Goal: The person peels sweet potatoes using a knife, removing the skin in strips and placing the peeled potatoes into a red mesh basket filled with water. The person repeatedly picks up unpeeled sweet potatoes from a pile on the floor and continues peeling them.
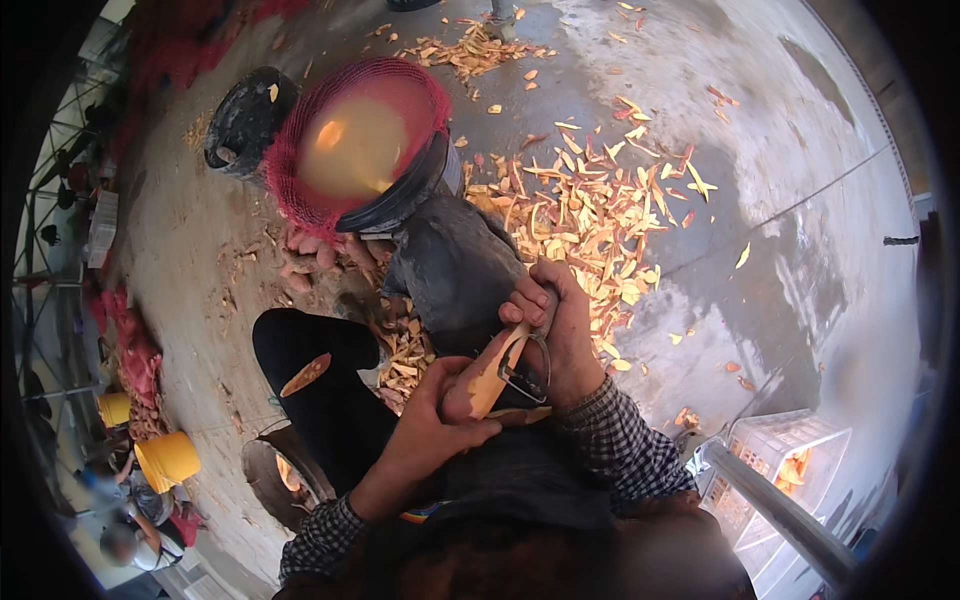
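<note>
A partly peeled sweet potato (478,384) lies across my lap, with orange flesh bared along its side and reddish skin left near the lower end. My left hand (424,424) grips that lower end. In my right hand (564,334) is the handle of a peeler (546,371); its wire frame and blade rest against or just over the peeled side. A strip of peel (517,417) shows beneath the sweet potato, and another peel (306,375) lies on my black trouser leg.
Ahead stands a tub lined with red mesh netting (281,161), holding cloudy water. Beside it is a black bucket (247,116). Peelings (592,210) litter the wet floor; unpeeled sweet potatoes (307,255) lie left. A white crate (776,427) and metal pole (780,510) stand right, yellow buckets (166,461) left.
</note>
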Demonstrator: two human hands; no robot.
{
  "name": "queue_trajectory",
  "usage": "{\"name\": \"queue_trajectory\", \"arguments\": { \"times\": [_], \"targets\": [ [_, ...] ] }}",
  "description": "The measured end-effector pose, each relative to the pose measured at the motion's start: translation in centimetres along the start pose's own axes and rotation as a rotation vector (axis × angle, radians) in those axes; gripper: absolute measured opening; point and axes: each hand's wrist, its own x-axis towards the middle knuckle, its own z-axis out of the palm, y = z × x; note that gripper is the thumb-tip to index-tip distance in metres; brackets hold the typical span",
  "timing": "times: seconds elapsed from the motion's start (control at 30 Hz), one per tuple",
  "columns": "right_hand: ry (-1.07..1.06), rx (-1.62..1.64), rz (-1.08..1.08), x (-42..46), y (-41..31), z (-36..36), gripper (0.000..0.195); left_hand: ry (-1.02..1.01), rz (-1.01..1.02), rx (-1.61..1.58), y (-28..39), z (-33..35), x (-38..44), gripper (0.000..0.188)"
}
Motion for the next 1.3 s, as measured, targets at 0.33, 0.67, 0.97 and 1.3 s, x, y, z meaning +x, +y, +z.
{"name": "queue_trajectory", "arguments": {
  "times": [0.33,0.67,0.97,1.3],
  "targets": [
    [0.166,-0.530,-0.692,3.0,-3.1,-0.5,0.015,0.044,-0.023,0.153,0.5,0.4,-0.5,0.054],
    [0.256,-0.496,-0.710,4.2,-3.3,-2.2,0.018,0.173,0.077,0.620,0.7,0.6,-0.4,0.043],
    [0.229,-0.445,-0.528,1.1,-1.2,0.9,0.016,0.221,0.297,0.933,-0.6,0.3,-0.2,0.045],
    [-0.059,-0.021,0.069,0.3,-0.5,-0.8,0.027,-0.053,0.074,0.419,1.7,-0.1,0.3,0.046]
  ]
}}
